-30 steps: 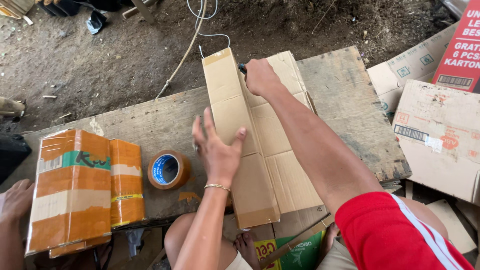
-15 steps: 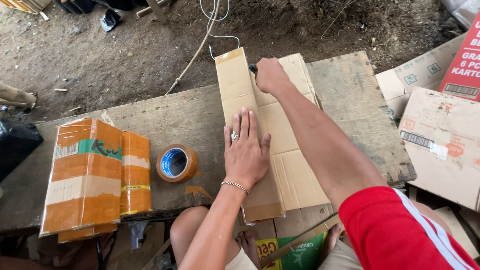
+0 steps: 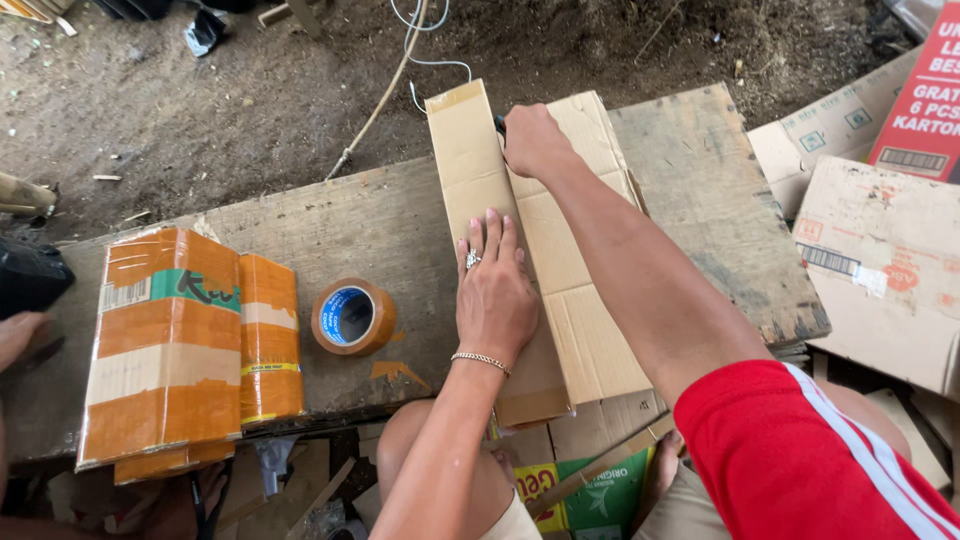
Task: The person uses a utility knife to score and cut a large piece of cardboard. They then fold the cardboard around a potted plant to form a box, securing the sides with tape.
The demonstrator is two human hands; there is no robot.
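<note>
Lying at the left end of the wooden bench [image 3: 330, 225] is a taped package [image 3: 165, 345], box-shaped, wrapped in broad orange-brown tape bands with a pale strip across its middle, a green band near the top and a small white barcode label at the upper left corner; a narrower taped bundle [image 3: 270, 335] sits against its right side, touching. Just right of that, a roll of brown packing tape [image 3: 352, 317] with a blue inner core stands on edge on the bench, apart from the bundle. Off the bench at far right: a loose carton [image 3: 885, 270], plain brown with a white barcode sticker and red markings, and above it a red carton [image 3: 925, 95] with white lettering, cut off by the frame edge. A white cord [image 3: 405, 60] runs over the dirt floor beyond the bench. A folded cardboard box [image 3: 570, 250], flat and plain brown, lies lengthwise across the bench centre, its near end overhanging the bench edge. Left hand [image 3: 493, 295]: open, palm down, fingers together, pressed flat on the left panel of the box beside the centre fold; ring and bracelet visible. Right hand [image 3: 532, 140]: closed around a small dark object at the far end of the box, on the fold line; object mostly hidden, kind cannot be told. Another person's fingers [image 3: 18, 335] show at the left frame edge, near the package, not touching it.
</note>
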